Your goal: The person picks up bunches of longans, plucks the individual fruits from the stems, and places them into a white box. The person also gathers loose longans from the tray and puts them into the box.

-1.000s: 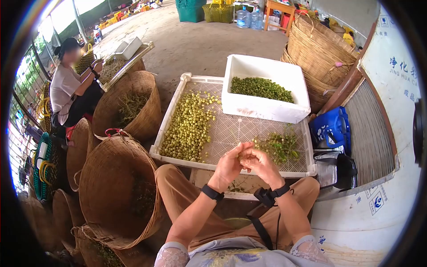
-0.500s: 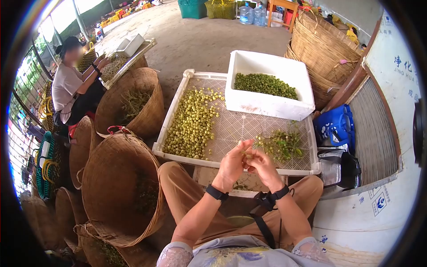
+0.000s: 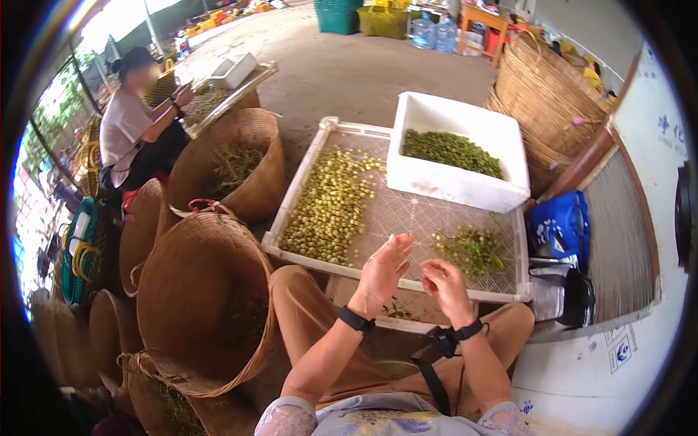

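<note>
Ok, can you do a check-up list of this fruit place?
Surface: white plastic mesh tray, before the knees.
Job's things: yellow-green round fruits heaped left; leafy green twigs right; white foam box of darker fruits on far end.
Clutter: blue bag beside tray.
Hands: left hand open, right hand curled, over the near rim.
Cables: black strap at right wrist.
Surroundings: big woven baskets; another person seated left.
</note>
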`<move>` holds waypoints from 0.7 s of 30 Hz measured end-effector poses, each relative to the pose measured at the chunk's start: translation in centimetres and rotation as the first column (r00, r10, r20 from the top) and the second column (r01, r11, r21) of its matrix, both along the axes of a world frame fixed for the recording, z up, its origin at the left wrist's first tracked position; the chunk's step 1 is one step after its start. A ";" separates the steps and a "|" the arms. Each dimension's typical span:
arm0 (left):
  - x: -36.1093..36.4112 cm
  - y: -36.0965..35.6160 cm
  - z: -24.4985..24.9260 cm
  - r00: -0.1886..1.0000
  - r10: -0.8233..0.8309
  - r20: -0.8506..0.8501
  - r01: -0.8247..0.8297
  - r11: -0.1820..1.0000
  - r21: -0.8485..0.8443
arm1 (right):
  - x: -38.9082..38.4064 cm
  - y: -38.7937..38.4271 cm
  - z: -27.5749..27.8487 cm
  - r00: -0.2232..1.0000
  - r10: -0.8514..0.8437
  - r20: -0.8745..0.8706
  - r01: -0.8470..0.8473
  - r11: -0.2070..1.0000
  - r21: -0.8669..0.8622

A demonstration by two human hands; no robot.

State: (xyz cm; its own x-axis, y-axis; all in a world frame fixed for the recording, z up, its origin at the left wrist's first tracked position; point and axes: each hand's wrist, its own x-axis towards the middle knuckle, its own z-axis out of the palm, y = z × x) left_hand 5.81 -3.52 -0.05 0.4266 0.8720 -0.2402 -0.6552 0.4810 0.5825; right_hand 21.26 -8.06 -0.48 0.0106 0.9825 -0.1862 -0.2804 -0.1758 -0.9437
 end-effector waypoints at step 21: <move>-5.7 -3.2 -2.4 0.991 -0.075 -0.113 0.044 0.965 -0.257 | 1.6 3.0 -2.0 0.852 0.297 0.432 -0.254 0.955 -0.156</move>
